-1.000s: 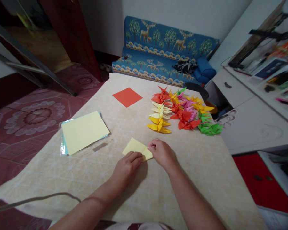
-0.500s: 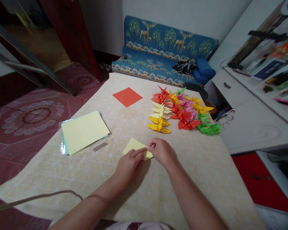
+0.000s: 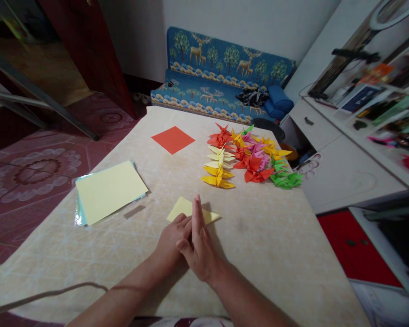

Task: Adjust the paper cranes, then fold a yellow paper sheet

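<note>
A folded sheet of pale yellow paper [image 3: 182, 206] lies on the table near its front, with a pointed end showing at the right. My left hand [image 3: 173, 238] holds it down from the near side, knuckles bent and fingertips partly hidden behind my right hand. On edge across the paper stands my right hand [image 3: 200, 247], its fingers straight and together, the thumb against my left hand. It grips nothing. Beyond the hands, yellow folded cranes [image 3: 218, 177] sit in a row with pale yellow ones [image 3: 220, 156].
A stack of pale yellow and blue sheets [image 3: 112, 190] lies at the left on clear plastic. An orange-red square sheet [image 3: 173, 140] is at the back. Red, pink and green cranes [image 3: 286, 180] crowd the right side. A brown cord [image 3: 54, 293] crosses the front left.
My right hand has left its pinch at the paper's right end, straightened its fingers and moved left beside my left hand. The paper's right point now shows. The view has shifted slightly.
</note>
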